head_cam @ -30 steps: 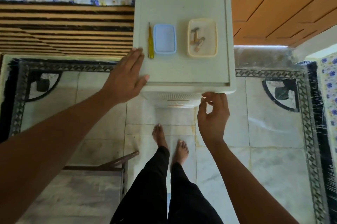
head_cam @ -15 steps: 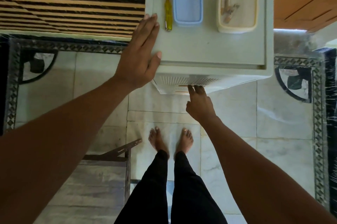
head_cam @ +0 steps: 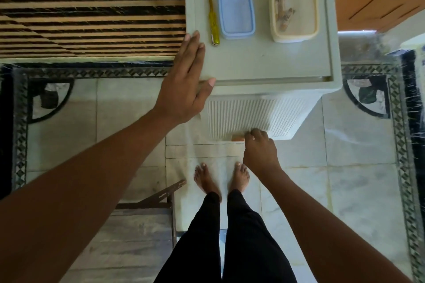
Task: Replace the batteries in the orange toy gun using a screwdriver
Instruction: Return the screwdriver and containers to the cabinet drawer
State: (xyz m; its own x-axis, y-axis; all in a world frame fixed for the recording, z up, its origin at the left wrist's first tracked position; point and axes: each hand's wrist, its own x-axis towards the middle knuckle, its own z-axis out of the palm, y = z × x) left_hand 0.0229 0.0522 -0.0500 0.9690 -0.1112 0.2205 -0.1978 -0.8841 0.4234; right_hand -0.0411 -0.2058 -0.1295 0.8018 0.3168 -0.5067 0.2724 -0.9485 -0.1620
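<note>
Your left hand (head_cam: 184, 89) lies flat on the 7 o'clock corner of the cabinet top (head_cam: 264, 61), fingers straight and pressed together, thumb out along the front edge. The yellow screwdriver (head_cam: 212, 18) is just at 1 o'clock of those fingertips. Blue lidded box (head_cam: 236, 13) at its 3 o'clock, cream tub (head_cam: 294, 37) further along, contents blurred. Your right hand (head_cam: 259, 151) is low at the bottom edge of the ribbed drawer front (head_cam: 253, 114), fingers curled, against an orange piece (head_cam: 238, 138) at its 10 o'clock. Can't tell if it's pinched, or if it's the toy gun.
</note>
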